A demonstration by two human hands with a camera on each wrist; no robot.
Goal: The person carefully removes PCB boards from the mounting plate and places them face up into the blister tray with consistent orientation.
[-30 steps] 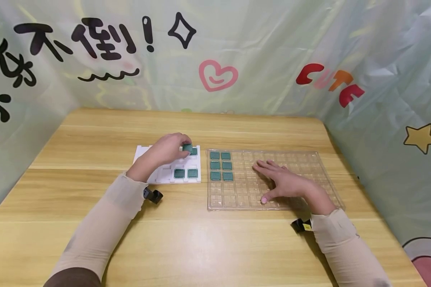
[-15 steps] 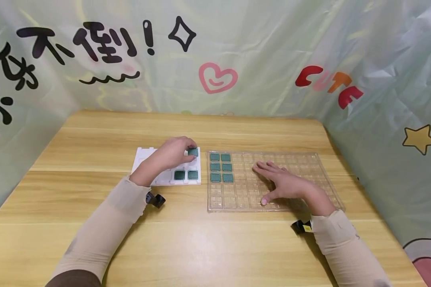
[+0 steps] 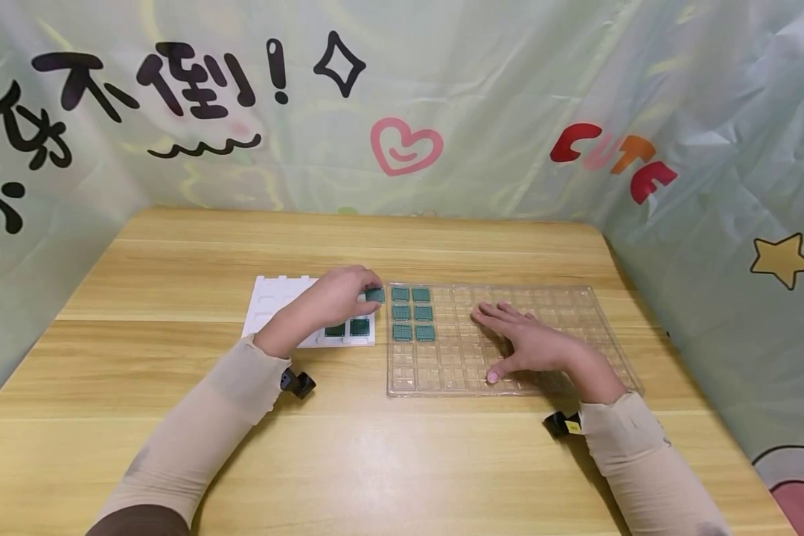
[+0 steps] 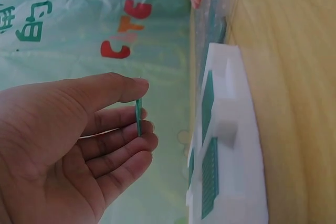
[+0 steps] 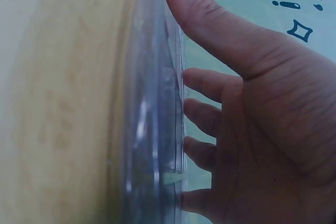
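While pinching a thin green chip [image 3: 376, 295] in the left hand [image 3: 338, 295], rests splayed right hand [image 3: 528, 339] on clear gridded plastic tray [image 3: 454, 350].

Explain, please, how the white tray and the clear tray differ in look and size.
The white tray is opaque, while the clear tray is see-through. The clear tray is the larger; the white tray is smaller. The white tray lies to the left of the clear tray. Both rest on the wooden table and hold green chips.
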